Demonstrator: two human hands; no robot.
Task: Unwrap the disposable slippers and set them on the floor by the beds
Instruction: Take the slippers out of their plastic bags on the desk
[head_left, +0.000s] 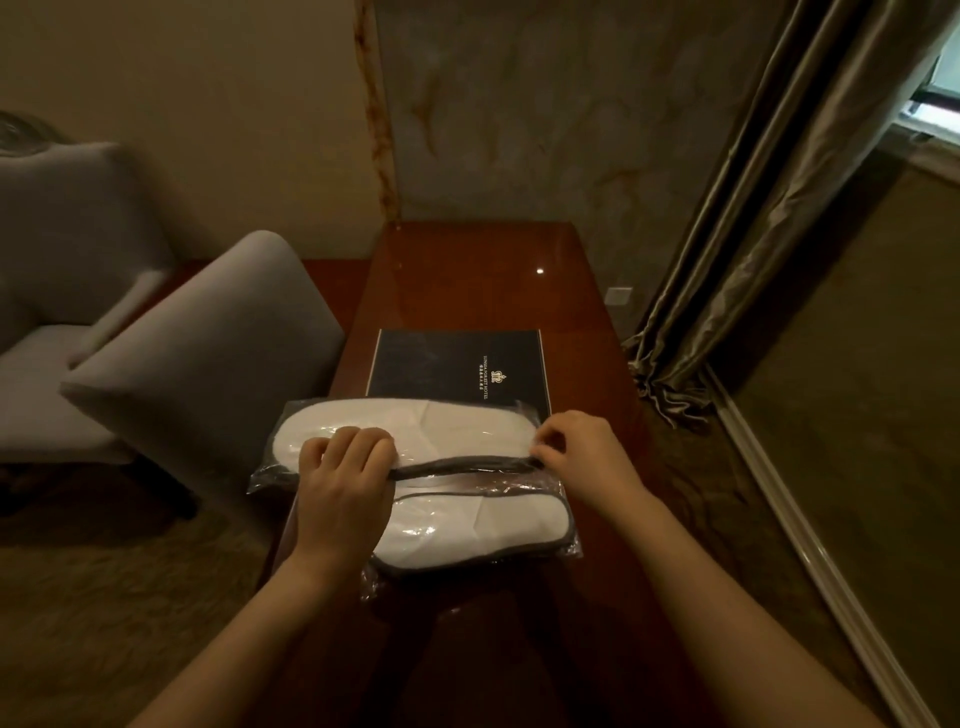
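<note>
Dim hotel-room light falls on a polished wooden tabletop (467, 270). Left hand (343, 488), its grip closed, fingers curled over the clear plastic wrapper (540, 410), presses near the toe ends. Right hand (582, 457) has its grip pinched shut on the wrapper's edge at the heel ends. Both forearms reach in from below. Two white slippers (457, 525) with grey trim lie side by side, still wrapped, on the tabletop's near part. One dark booklet (457, 364) lies just behind. Two grey armchairs (197, 343) stand to the left.
</note>
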